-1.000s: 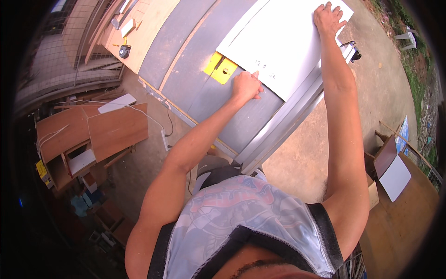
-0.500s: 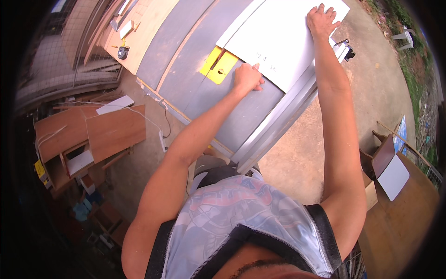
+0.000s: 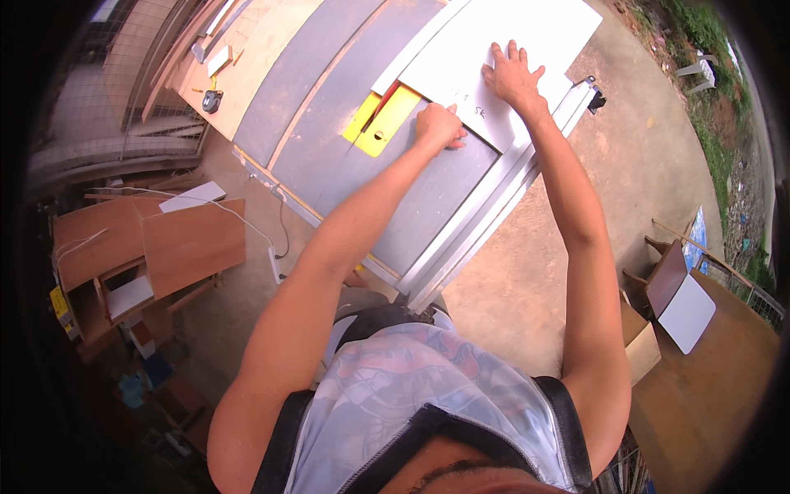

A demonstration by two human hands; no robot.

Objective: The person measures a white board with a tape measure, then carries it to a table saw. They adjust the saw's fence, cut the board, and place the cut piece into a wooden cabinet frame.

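White panel (image 3: 506, 29), long axis toward upper right

A person's right hand (image 3: 514, 80) lies splayed on a white panel (image 3: 477, 51) at 1 o'clock; the left hand (image 3: 439, 128), curled at its edge, nears a yellow table-saw insert (image 3: 396, 118) toward 12 o'clock.

Two hands (image 3: 513, 80), one large white board (image 3: 461, 49), one yellow plate (image 3: 392, 118), one tape measure (image 3: 211, 101)
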